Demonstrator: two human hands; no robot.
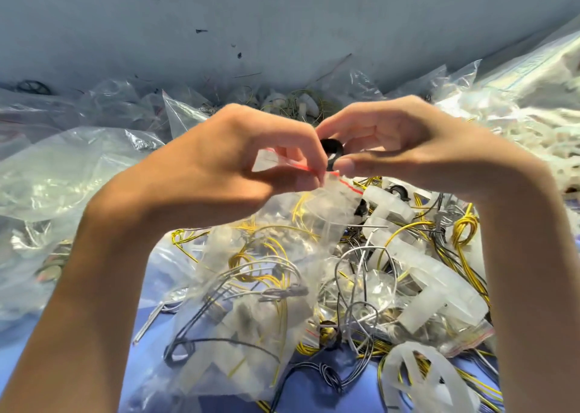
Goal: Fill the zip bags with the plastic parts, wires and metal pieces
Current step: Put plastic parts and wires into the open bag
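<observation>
My left hand (251, 158) pinches the red-striped mouth of a clear zip bag (266, 274) that hangs below it, with yellow and grey wires and white plastic parts inside. My right hand (395, 143) pinches a small black ring (332, 151) right at the bag's mouth, touching the fingers of the left hand. Under the hands lies a loose heap of yellow wires (464, 227), grey wires (357, 274) and white plastic T-pieces (439, 290).
Filled and empty clear bags (62, 174) are piled to the left and along the back by the grey wall (282, 20). A large sack of white parts (518, 105) stands at the right. Blue table surface (314, 394) shows near the front.
</observation>
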